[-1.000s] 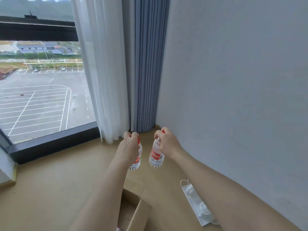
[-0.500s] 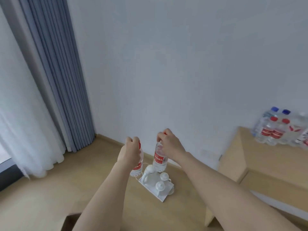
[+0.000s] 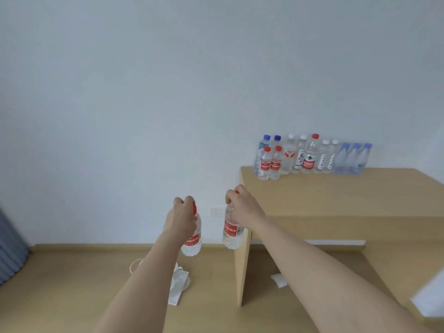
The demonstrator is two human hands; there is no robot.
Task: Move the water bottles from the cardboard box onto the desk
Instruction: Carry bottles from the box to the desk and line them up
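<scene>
Two bare forearms are reaching up from the bottom edge of the frame. In the centre, the left hand [image 3: 182, 218] is curling its fingers round the red cap and neck of the first water bottle [image 3: 193, 243], which is hanging upright from that grip above the floor [image 3: 72, 284]. Just to the right, the right hand [image 3: 242, 207] is holding the second water bottle [image 3: 231, 234] the same way, fingers closed round its top. This bottle is hanging just beside the left side panel of the desk [image 3: 336, 195].

Below the hands, a white packet [image 3: 177, 284] with a cord is lying on the floor, and a small white scrap [image 3: 278, 280] is lying under the desk. The desk is filling the right half of the frame. Along its far edge, a row of bottles [image 3: 310, 157] is standing upright against the wall [image 3: 168, 92], with two small red-capped ones in front at the row's left end. A grey curtain [image 3: 9, 248] is showing at the left edge.
</scene>
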